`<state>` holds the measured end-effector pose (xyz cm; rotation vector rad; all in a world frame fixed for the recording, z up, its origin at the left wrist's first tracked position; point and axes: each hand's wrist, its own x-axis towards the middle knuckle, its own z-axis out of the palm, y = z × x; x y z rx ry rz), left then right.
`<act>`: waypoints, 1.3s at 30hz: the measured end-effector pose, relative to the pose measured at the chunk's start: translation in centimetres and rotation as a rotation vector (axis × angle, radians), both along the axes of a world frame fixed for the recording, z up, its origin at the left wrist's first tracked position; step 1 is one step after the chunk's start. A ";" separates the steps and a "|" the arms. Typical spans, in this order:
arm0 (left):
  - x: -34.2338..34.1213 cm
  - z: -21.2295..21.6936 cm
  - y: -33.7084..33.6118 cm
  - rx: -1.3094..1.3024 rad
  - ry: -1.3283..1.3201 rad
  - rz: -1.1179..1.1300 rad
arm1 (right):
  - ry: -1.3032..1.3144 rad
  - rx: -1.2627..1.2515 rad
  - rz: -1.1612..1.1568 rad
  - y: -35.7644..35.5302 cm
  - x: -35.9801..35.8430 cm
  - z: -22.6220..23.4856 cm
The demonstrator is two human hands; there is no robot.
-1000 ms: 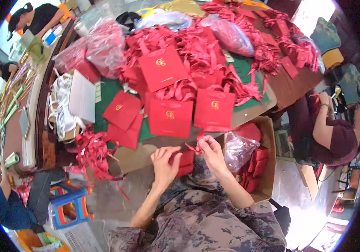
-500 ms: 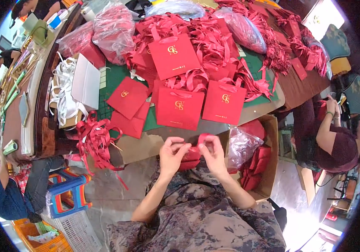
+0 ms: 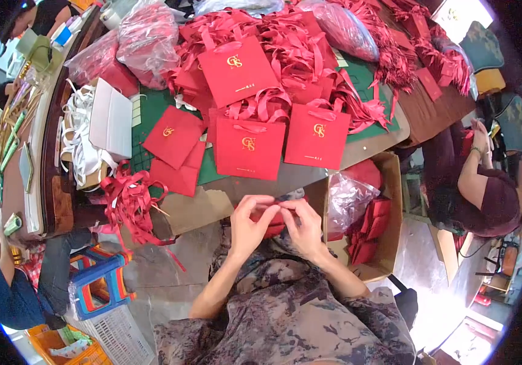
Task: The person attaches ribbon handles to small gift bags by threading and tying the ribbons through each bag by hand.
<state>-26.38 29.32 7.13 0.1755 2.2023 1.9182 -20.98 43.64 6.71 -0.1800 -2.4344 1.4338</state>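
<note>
Left hand [image 3: 250,222]: fingers curled in, tips pinching the near-left edge of a small red folded piece [image 3: 275,220].
Right hand [image 3: 305,224]: fingers bent, tips pressed on the same red folded piece from the right; both hands meet over it.
Red folded piece: held above the lap, just near of the surface [image 3: 370,146] edge, mostly hidden by the fingers; whether it is paper or ribbon I cannot tell.
Handling, as judged: light, thin, creases easily; likely smooth, so a pinch at the edges or fold line suits it better than a flat grip.
Finished red paper bags [image 3: 282,143]: 2 upright side by side at the near edge, stiff-sided, with soft ribbon handles.
Loose red ribbon [image 3: 128,204]: limp tangle hanging off the near-left edge.
Cardboard box [image 3: 389,219]: to the right, holding red pieces and a clear plastic bag [image 3: 346,198].
</note>
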 end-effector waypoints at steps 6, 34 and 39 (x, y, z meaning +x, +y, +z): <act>0.0 -1.1 -1.1 -0.728 0.538 -0.197 | -0.097 0.045 -0.037 0.8 1.8 -2.3; -0.5 -1.8 -0.8 -0.727 0.423 -0.337 | -0.054 0.171 -0.077 -1.7 0.7 -5.4; -0.7 -2.0 -1.6 -0.632 0.387 -0.313 | -0.141 -0.018 -0.063 -0.9 0.9 -4.3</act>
